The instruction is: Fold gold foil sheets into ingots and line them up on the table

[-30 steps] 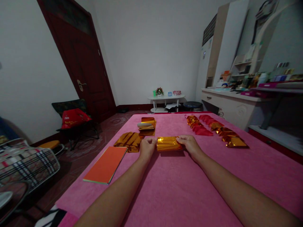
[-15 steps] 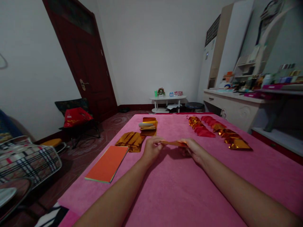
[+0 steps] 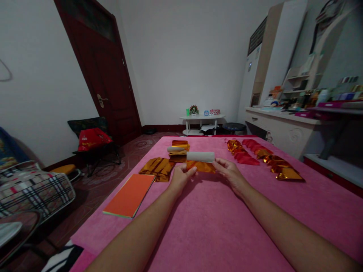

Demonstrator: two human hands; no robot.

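Between my two hands, just above the pink cloth (image 3: 204,223), is a sheet of gold foil paper (image 3: 202,166). Its upper band shows a pale grey-white side, curved or folded over, and the lower part is shiny gold. My left hand (image 3: 181,178) pinches the lower left corner, thumb on the front. At the right edge, my right hand (image 3: 229,173) grips the sheet with fingertips. A stack of gold foil sheets (image 3: 179,146), one edge curling up pale, lies just behind my left hand. Left of it are creased gold foil pieces (image 3: 155,169) and an orange paper pad (image 3: 129,195).
Rows of folded red and gold foil pieces (image 3: 246,158) lie on the right side of the cloth. Farther back stand a small white table (image 3: 202,117) and a dark stool (image 3: 234,127). A cluttered dresser (image 3: 283,121) is to the right, a chair with a red bag (image 3: 93,139) to the left.
The foil sheet, seen nearly edge-on before, has been tilted up, so its pale band and gold face now show. Both hands stay on its ends.
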